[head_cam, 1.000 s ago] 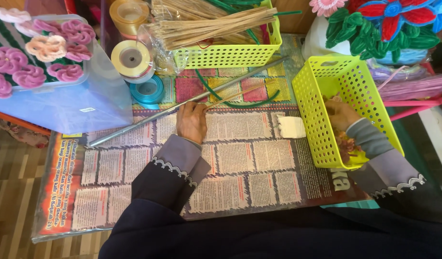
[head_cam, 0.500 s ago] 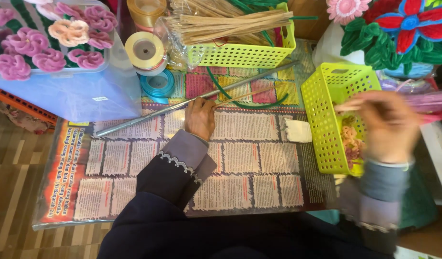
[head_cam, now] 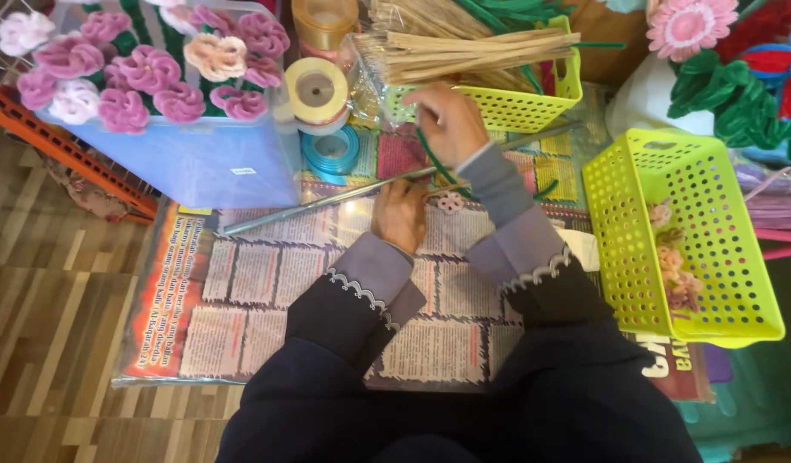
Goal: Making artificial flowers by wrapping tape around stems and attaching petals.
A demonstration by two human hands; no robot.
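Observation:
My left hand (head_cam: pixel 401 214) rests on the newspaper sheets (head_cam: pixel 258 283) with curled fingers. Its fingertips hold a small pink flower (head_cam: pixel 449 202), just below a long metal rod (head_cam: pixel 310 204). Farther back, my right hand (head_cam: pixel 449 120) is closed over the end of a green pipe cleaner (head_cam: pixel 436 167). The pipe cleaner curves down past the flower. My right hand sits at the front wall of a yellow basket (head_cam: pixel 507 110) filled with tan sticks (head_cam: pixel 473 47).
A second yellow basket (head_cam: pixel 713 171) on the right holds several small pink flowers (head_cam: pixel 674 266). A clear box of pink and peach flowers (head_cam: pixel 147 81) stands back left. Ribbon rolls (head_cam: pixel 317 90) and a blue tape roll (head_cam: pixel 331 150) lie beside it. Big felt flowers (head_cam: pixel 730 60) fill the back right.
My right hand left the right basket, crossed over to the middle and now grips the green pipe cleaner. A small pink flower has appeared at my left fingertips. The camera moved closer.

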